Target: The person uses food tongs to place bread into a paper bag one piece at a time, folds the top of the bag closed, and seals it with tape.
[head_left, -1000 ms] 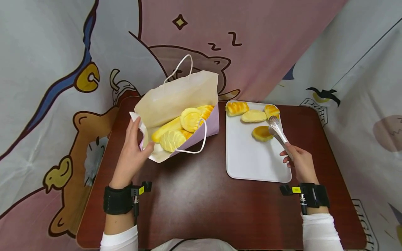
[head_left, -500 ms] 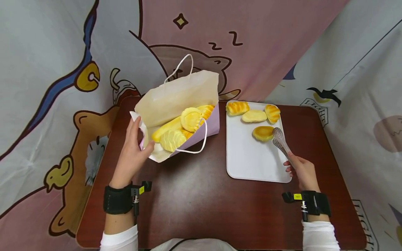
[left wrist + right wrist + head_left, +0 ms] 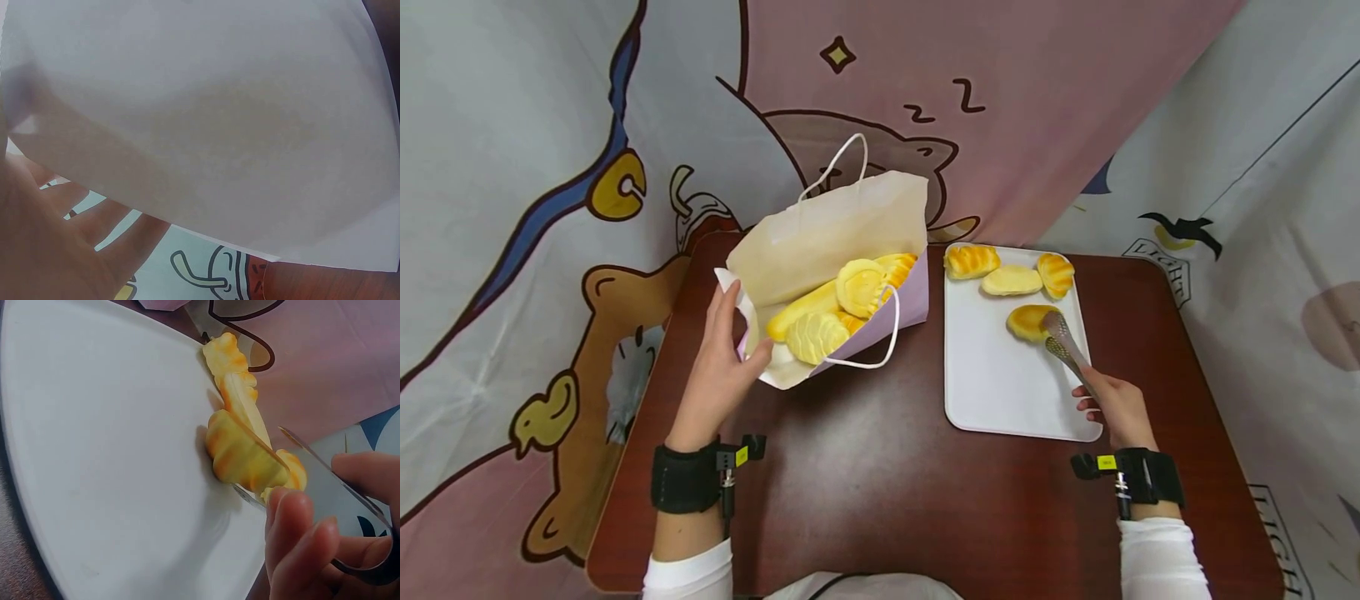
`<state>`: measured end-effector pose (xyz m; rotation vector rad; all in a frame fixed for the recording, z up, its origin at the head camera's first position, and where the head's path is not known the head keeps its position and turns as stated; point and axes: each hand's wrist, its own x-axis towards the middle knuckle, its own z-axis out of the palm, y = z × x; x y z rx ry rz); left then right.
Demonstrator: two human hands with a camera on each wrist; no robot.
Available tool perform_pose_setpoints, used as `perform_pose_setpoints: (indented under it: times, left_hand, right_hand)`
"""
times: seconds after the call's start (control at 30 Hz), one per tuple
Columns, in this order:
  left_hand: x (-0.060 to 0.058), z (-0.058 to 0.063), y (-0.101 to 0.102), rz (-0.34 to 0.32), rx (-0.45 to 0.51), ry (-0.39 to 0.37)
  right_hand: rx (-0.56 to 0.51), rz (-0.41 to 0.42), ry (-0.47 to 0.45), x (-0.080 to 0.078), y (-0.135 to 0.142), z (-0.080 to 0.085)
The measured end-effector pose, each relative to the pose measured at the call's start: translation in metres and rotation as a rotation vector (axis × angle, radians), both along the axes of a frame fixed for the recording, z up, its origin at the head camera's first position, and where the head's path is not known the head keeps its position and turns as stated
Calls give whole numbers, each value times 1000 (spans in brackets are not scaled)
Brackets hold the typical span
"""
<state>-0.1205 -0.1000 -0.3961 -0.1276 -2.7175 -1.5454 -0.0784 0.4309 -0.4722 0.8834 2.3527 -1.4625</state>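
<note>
My left hand holds the left side of a paper bag, thumb at its opening and fingers along the outside. The bag leans back with its mouth facing me; several bread pieces lie inside. In the left wrist view, paper covers most of the picture. My right hand grips metal tongs with perforated ends. Their ends are at the right edge of a golden-brown bun on a white tray. In the right wrist view, the tong arms stand apart, one beyond the nearest bread.
Along the tray's far edge lie a striped roll, a pale oval bread and a striped bread. A white handle loop hangs over the bag's front. A printed cloth hangs behind the dark wooden table.
The tongs first drew back from over the bun to its right, then came in again over its right edge. The left hand and the bag stay in place; the head view shifts slightly.
</note>
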Motion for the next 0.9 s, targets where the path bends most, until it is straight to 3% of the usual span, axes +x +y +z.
perform_pose_setpoints:
  times: [0.27, 0.63, 0.9]
  left_hand:
    - [1, 1, 0, 4, 0, -8]
    - [10, 31, 13, 4, 13, -11]
    - [9, 31, 12, 10, 20, -16]
  right_hand:
    - [-4, 34, -8, -14, 1, 0]
    - [18, 70, -85, -25, -2, -3]
    - [-9, 40, -77, -38, -8, -14]
